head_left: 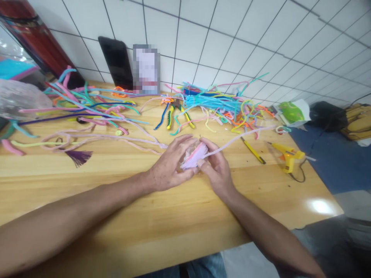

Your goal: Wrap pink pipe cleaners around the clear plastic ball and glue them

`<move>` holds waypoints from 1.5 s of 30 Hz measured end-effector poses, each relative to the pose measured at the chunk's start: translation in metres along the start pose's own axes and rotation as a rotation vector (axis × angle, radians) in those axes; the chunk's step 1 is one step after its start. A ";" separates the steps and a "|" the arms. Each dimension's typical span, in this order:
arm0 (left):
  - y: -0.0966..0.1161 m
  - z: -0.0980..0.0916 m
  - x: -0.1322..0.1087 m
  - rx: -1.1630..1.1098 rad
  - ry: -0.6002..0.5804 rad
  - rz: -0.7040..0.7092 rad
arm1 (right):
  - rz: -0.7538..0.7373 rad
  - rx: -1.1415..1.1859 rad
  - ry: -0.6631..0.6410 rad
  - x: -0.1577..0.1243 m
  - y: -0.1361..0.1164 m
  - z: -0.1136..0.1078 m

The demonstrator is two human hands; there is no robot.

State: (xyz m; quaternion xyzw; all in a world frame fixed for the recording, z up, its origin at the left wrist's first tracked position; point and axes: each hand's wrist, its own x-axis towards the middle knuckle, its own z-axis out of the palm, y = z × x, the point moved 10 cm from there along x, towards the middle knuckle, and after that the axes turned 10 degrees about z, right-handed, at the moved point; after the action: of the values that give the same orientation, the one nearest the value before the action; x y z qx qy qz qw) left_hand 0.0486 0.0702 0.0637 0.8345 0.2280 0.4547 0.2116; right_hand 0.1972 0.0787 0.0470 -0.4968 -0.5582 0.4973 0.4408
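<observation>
A small lilac and pink piece (194,157), wound from pipe cleaners, sits between my two hands just above the table. My left hand (174,164) curls around its left side, thumb along the lower edge. My right hand (217,168) grips the right side, with the thumb pressed on the front face. From that side a long lilac pipe cleaner (234,139) runs out up and to the right. Pale pink and lilac pipe cleaners (116,137) lie just left of my left hand. The back of the piece is hidden by my fingers.
Loose coloured pipe cleaners (95,106) and a blue bundle (211,102) lie toward the tiled wall, with yellow-green pliers (171,116) between. A yellow utility knife (253,150) and a glue gun (288,154) lie right. A purple tassel (78,156) lies left. Phones (117,63) lean against the wall.
</observation>
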 end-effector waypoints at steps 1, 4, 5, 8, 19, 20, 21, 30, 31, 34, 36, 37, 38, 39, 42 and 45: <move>0.000 0.001 -0.001 -0.004 -0.004 0.004 | -0.020 -0.027 -0.008 -0.001 -0.003 0.001; 0.000 0.002 -0.002 -0.019 -0.011 0.018 | -0.075 -0.071 -0.029 -0.004 -0.009 0.004; 0.001 0.002 -0.002 -0.020 -0.011 0.018 | -0.083 -0.069 -0.038 -0.004 -0.009 0.004; 0.001 0.001 -0.001 -0.018 -0.004 0.009 | -0.087 -0.044 -0.052 -0.003 -0.009 0.004; -0.001 0.003 -0.002 -0.017 0.012 -0.009 | -0.085 -0.066 0.013 0.000 -0.011 0.001; -0.001 0.003 -0.002 -0.019 0.015 -0.012 | -0.081 -0.072 0.014 0.000 -0.011 0.001; -0.002 0.004 -0.003 -0.020 0.016 -0.015 | -0.077 -0.079 0.014 0.000 -0.011 0.001; 0.000 0.004 -0.001 -0.031 0.003 -0.001 | -0.066 -0.075 -0.002 0.001 -0.006 0.001; 0.001 0.004 -0.001 -0.029 -0.004 0.003 | -0.065 -0.072 -0.004 0.001 -0.005 0.001; 0.002 0.004 0.000 -0.029 -0.009 0.017 | -0.057 -0.066 -0.009 0.001 -0.003 0.000; 0.002 0.004 0.000 -0.031 -0.003 0.026 | -0.051 -0.068 -0.009 0.001 -0.003 0.000; 0.002 0.004 0.000 -0.031 -0.002 0.028 | -0.051 -0.070 -0.009 0.001 -0.003 0.000; 0.001 0.004 0.000 -0.031 -0.004 0.027 | -0.051 -0.071 -0.010 0.001 -0.003 0.000; 0.000 0.005 0.000 -0.030 -0.007 0.022 | -0.052 -0.071 -0.013 0.001 -0.004 0.000; -0.003 0.006 0.000 -0.034 -0.021 -0.001 | -0.059 -0.060 -0.023 0.000 -0.005 0.001; -0.002 0.005 0.001 -0.037 -0.034 0.004 | -0.062 -0.053 -0.022 0.000 -0.004 0.001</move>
State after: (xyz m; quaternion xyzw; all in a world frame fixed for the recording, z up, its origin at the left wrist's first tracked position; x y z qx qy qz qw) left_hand 0.0529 0.0719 0.0608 0.8385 0.2142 0.4450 0.2301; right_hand 0.1960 0.0788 0.0510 -0.4851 -0.5911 0.4739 0.4368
